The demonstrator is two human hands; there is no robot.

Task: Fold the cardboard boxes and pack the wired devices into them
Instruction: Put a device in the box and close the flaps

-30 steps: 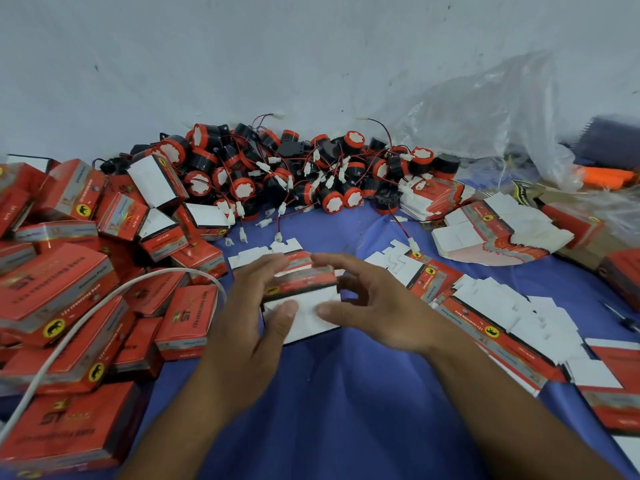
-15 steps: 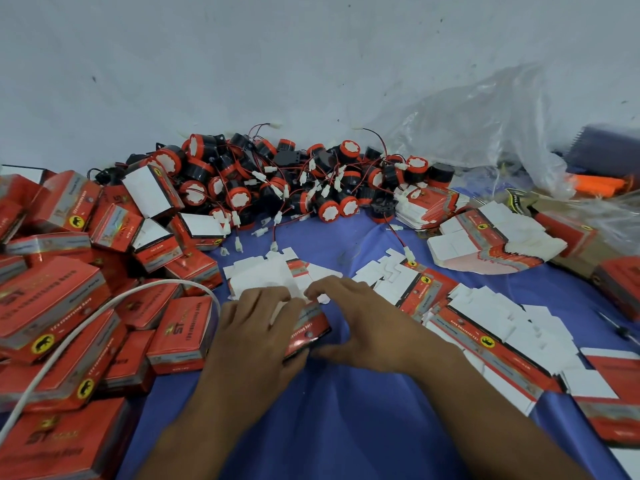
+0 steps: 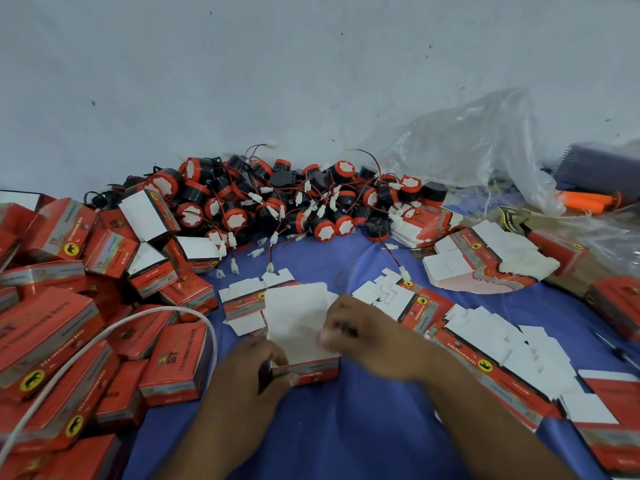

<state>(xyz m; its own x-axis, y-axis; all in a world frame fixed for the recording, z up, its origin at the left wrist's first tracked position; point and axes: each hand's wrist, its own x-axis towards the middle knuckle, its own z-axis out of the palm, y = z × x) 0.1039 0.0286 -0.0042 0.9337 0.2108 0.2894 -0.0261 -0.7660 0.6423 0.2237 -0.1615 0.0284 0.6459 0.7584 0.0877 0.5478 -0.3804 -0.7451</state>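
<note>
A half-folded box [image 3: 304, 356], white flap raised, was gripped at its near corner by the left hand [image 3: 258, 370] and pinched by the right hand [image 3: 363, 337] on the tabletop [image 3: 346, 431]. Many closed boxes [image 3: 52, 323] were piled left; wired devices [image 3: 277, 202] and flat blanks [image 3: 485, 341] were judged yet to be packed.

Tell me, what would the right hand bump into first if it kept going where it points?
Probably the half-folded box: the right hand points left, its blurred fingertips at the box's raised white flap. Whether they pinch it, I cannot tell.
</note>
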